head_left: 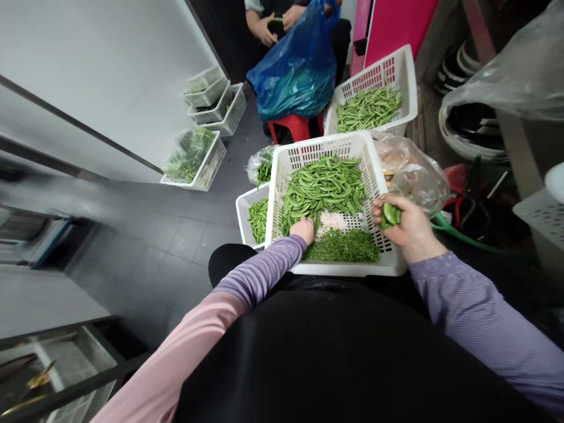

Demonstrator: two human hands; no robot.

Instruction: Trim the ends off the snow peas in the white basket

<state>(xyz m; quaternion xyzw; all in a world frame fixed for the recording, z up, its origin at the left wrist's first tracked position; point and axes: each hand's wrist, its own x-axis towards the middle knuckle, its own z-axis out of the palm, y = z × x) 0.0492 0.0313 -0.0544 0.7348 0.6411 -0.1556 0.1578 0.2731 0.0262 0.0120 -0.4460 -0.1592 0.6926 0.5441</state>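
Observation:
A white slotted basket (376, 170) rests in front of my lap. Snow peas (324, 188) fill its far part, and a heap of thin green trimmings (341, 245) lies along its near side. Between them shows a small pale patch. My left hand (305, 230) is down in the basket by the pods' near left edge, its fingers curled and partly hidden; what they hold, if anything, I cannot make out. My right hand (409, 226) is at the basket's right rim, palm turned up, closed around a few snow peas (390, 215).
Behind stands another basket of green beans (370, 108); at left, a smaller basket (242, 214) holds pods. A blue bag (297, 70) sits on a red stool (296, 125) before a co-worker whose hands (264, 30) hold something dark green. A clear plastic bag (418, 170) lies at right.

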